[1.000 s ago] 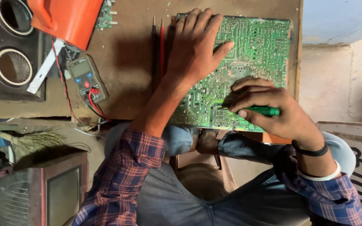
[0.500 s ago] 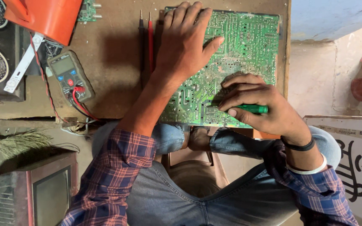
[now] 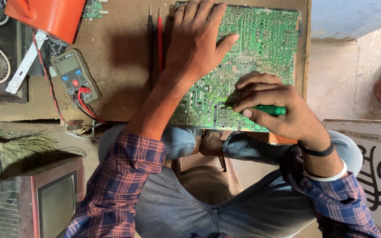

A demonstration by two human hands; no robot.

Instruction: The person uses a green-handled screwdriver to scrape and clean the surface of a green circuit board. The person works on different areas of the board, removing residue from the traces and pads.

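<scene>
Little has changed: the left hand (image 3: 197, 53) still presses flat on the green circuit board (image 3: 261, 57), while the right hand (image 3: 272, 105) keeps gripping the green screwdriver (image 3: 267, 109) mid-frame.

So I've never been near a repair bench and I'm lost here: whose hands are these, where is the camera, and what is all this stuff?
The camera sits on the person's head, looking straight down at their own arms and lap. The left hand lies flat on a green circuit board, steadying it. The right hand holds a green-handled tool with its tip on the board. On the wooden bench lie two test probes, one black and one red, and a multimeter with red and black leads. An old television stands lower left.
</scene>
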